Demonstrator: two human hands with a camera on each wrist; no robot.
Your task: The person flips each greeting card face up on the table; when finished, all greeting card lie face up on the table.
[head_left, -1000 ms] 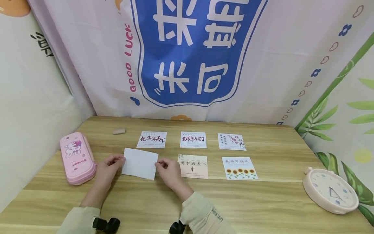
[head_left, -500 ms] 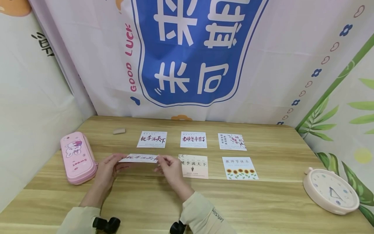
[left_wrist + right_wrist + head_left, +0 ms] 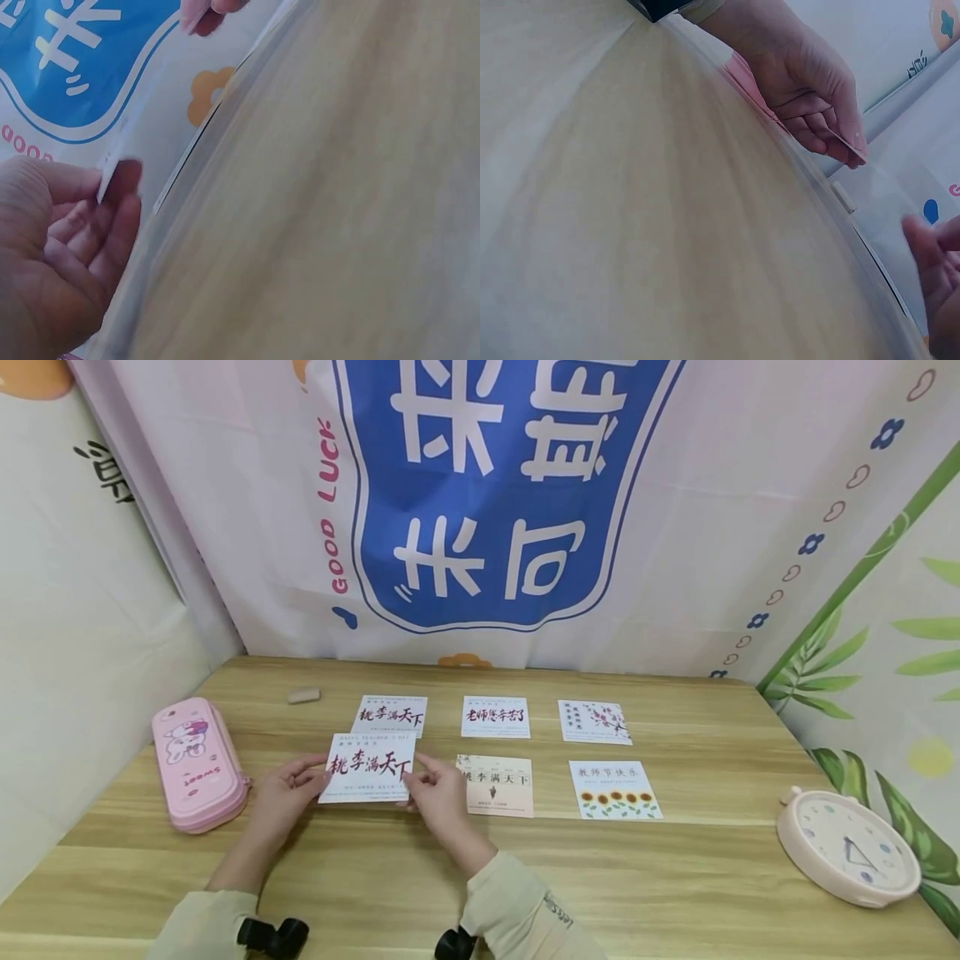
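Observation:
Between both hands, a white card (image 3: 369, 767) with dark red brush-written characters faces up toward the head camera. My left hand (image 3: 287, 791) pinches its left edge between thumb and fingers; the left wrist view shows the card's thin edge in that pinch (image 3: 105, 180). At the lower right corner, my right hand (image 3: 441, 789) pinches it with the thumb on the printed face. The card is raised off the table and overlaps a matching card (image 3: 390, 713) behind it in the head view. To the right of my right hand lies a cream card (image 3: 497, 787), partly covered by the fingers.
Flat on the wooden table (image 3: 600, 885) lie a red-lettered card (image 3: 495, 717), a blossom card (image 3: 595, 722) and a sunflower card (image 3: 617, 790). A pink pencil case (image 3: 197, 764) is at left, a small beige block (image 3: 303, 695) behind, a round clock (image 3: 847, 847) at right.
The held card has turned over between my hands, from its blank white side, through nearly edge-on, to its printed side. The cards on the table stay where they were.

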